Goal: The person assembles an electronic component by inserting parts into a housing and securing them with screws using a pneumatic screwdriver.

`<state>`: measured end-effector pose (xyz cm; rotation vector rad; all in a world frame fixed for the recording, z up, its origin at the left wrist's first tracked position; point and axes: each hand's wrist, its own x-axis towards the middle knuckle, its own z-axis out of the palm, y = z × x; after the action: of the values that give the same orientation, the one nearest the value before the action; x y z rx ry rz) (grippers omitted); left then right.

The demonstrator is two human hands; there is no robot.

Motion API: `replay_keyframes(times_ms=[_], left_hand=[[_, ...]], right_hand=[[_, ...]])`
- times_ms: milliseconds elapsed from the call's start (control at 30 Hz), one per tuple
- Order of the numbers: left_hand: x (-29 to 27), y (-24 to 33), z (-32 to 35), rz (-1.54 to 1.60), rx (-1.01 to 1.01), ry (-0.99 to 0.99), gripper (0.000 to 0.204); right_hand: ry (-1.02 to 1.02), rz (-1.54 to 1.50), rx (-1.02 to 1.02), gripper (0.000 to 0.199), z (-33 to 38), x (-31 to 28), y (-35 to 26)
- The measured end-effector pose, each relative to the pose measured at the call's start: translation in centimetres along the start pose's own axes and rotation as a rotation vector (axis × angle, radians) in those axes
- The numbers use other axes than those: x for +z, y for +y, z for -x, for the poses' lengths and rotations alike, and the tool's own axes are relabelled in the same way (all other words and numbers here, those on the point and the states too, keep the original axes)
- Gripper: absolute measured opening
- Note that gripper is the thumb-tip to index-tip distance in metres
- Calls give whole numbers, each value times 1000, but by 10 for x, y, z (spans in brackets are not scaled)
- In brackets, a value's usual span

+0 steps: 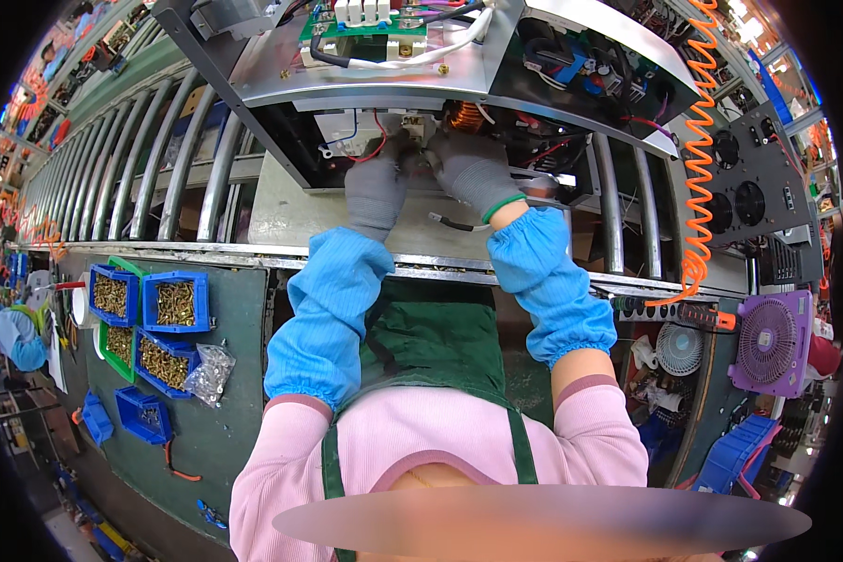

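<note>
Both hands wear grey knitted gloves and reach inside the lower bay of an open metal equipment chassis (365, 86). My left hand (380, 180) has its fingers curled at a pale block (416, 125), beside a red wire (382, 142). My right hand (474, 170) bends in from the other side, fingers drawn together close to the left fingertips, just below a copper-wound coil (465, 116). Whatever the fingertips grip is hidden by the gloves. Below my right hand, a black cable with a white connector (452, 222) hangs out over the front.
The chassis stands on a roller conveyor (166, 159). On the green bench at left are blue bins (178, 302) of screws and a clear bag (212, 375) of small parts. An orange coiled hose (701, 169) hangs at right, near a purple fan (771, 343).
</note>
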<state>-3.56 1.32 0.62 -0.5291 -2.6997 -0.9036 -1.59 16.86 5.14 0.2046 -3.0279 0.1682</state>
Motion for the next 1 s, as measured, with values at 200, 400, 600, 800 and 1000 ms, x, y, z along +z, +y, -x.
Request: replay_keyframes(times_ms=[200,400,600,800,1000], left_hand=[[11,-9,-7,-38,4,42,37],[17,-16,-12,-65,9,61,34],[20,-13,-14,-112,-34,117,37],[9,-19,-21,-46,83,128,34],[2,-29,-27,-180,227,133,29]], right_hand=[[157,68,-59,20,2,6,0],[116,22,-16,23,-2,11,3],[60,62,67,24,-7,16,0],[392,39,-10,27,13,21,0],[211,-99,71,30,44,26,2]])
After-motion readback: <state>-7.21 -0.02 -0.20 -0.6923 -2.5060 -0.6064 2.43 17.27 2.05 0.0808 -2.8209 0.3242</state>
